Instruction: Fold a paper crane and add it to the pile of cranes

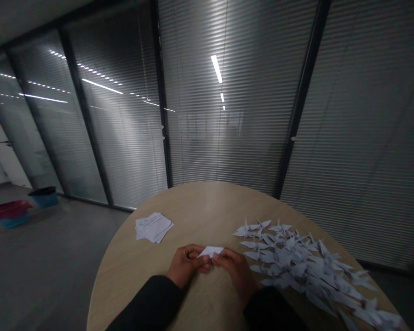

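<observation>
A small folded piece of white paper (211, 251) is held between my two hands, low over the near middle of the table. My left hand (189, 263) pinches its left side, thumb in front and the other fingers curled behind. On its right side my right hand (233, 266) grips it between thumb and fingers. Many folded paper cranes (296, 262) lie crowded together to the right of my hands. Beyond my left hand rests a loose stack of square paper sheets (154, 227), the top one with printed lines.
The round wooden table (207, 197) curves away toward a glass partition with blinds (224, 138). On the floor at far left stand a blue tub with a red liner (10, 212) and a blue bin with a dark liner (44, 196). A door (7, 147) is behind them.
</observation>
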The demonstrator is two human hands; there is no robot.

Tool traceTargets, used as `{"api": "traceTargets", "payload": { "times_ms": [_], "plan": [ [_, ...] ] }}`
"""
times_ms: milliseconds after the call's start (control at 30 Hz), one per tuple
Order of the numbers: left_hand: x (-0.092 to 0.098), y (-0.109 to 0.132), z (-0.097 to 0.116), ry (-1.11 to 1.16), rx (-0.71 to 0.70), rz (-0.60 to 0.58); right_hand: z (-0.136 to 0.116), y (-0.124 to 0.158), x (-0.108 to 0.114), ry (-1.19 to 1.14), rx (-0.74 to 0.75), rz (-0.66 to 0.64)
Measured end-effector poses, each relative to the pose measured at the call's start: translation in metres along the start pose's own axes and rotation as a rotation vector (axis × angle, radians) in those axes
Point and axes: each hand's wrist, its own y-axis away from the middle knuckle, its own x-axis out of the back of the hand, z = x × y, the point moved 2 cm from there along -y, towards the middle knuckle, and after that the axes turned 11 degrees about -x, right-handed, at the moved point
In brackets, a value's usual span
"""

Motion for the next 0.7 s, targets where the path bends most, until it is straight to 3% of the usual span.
{"api": "traceTargets", "payload": {
  "times_ms": [167, 467, 700],
  "plan": [
    [-0.007, 0.003, 0.004, 0.044, -0.027, 0.036, 0.0, 0.002, -0.001, -0.072, 0.002, 0.098],
    [0.0, -0.001, 0.002, 0.015, -0.062, 0.069, -0.003, 0.003, -0.002, -0.074, 0.017, 0.042],
    [0.006, -0.004, -0.007, -0.124, -0.114, 0.047, 0.016, -0.008, -0.005, -0.074, 0.072, 0.029]
  ]
}}
